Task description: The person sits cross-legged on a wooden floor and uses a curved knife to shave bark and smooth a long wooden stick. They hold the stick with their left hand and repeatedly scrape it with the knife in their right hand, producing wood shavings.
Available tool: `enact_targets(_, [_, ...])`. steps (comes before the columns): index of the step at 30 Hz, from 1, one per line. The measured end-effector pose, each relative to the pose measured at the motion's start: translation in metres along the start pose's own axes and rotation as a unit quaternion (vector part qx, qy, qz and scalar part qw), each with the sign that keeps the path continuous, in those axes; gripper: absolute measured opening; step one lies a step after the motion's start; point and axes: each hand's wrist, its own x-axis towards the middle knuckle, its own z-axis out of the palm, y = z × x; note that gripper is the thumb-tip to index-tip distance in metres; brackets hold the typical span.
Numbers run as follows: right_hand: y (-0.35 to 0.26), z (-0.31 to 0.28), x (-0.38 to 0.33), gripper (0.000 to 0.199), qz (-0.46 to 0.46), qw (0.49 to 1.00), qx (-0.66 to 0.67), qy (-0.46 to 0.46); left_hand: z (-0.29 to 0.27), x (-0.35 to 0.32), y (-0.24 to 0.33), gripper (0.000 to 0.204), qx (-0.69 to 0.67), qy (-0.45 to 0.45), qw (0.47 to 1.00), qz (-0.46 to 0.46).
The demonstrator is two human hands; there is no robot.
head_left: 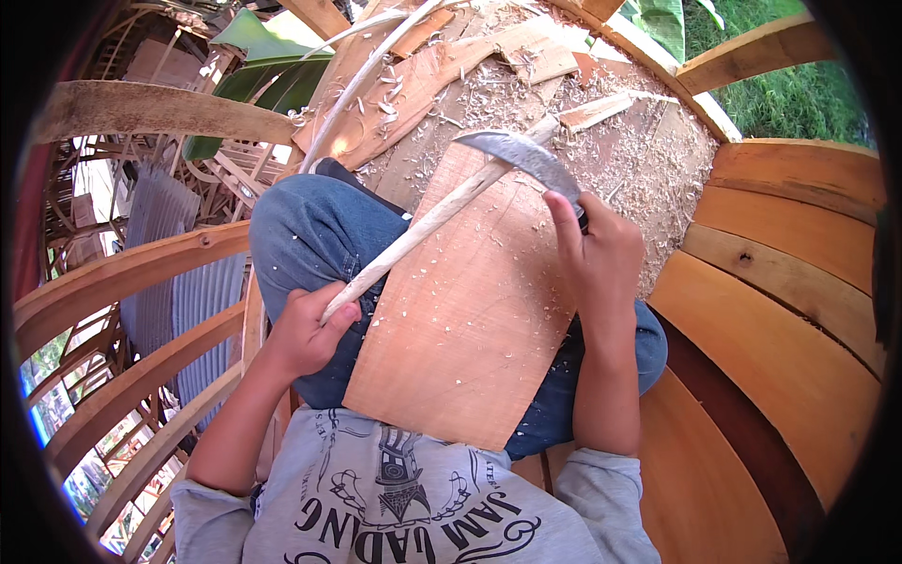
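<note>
My left hand (pixel 313 331) is closed round the near end of a pale, whittled wooden stick (pixel 423 228). The stick slants up and to the right over a wide wooden board (pixel 460 338) that lies across my lap. My right hand (pixel 601 246) grips a curved knife (pixel 522 158) by its dark handle, which is mostly hidden in the fingers. The knife's grey blade crosses over the stick towards its far end, pointing left. Small shavings are scattered on the board.
Wood shavings (pixel 648 179) and offcuts (pixel 540 58) cover the planked floor ahead. Curved wooden ribs (pixel 141 258) rise on the left, with corrugated sheets (pixel 202 301) beyond. Wide planks (pixel 752 310) form a wall on the right. A large green leaf (pixel 272 85) hangs at the upper left.
</note>
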Motion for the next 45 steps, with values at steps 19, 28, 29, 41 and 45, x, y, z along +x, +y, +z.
enact_targets(19, [0.007,-0.002,0.006,0.044,0.08,0.997,0.017,-0.005,0.007,-0.003,-0.013,0.022,-0.01,0.043,0.997,0.055])
enact_targets(28, [0.006,-0.004,0.011,0.045,0.078,0.997,-0.018,-0.02,0.008,-0.004,-0.014,0.023,-0.009,0.052,0.997,0.064])
enact_targets(29, [0.003,-0.004,0.008,0.044,0.049,0.998,0.001,-0.035,0.007,-0.003,-0.012,0.023,-0.007,0.049,0.997,0.064])
enact_targets(41, [0.011,-0.007,0.005,0.029,0.099,0.983,0.155,0.001,0.005,-0.01,-0.002,0.027,0.024,0.056,0.997,0.052])
enact_targets(45, [-0.008,-0.002,-0.011,0.021,0.079,0.964,0.242,-0.074,0.007,-0.013,-0.001,0.028,0.04,0.073,0.995,0.055])
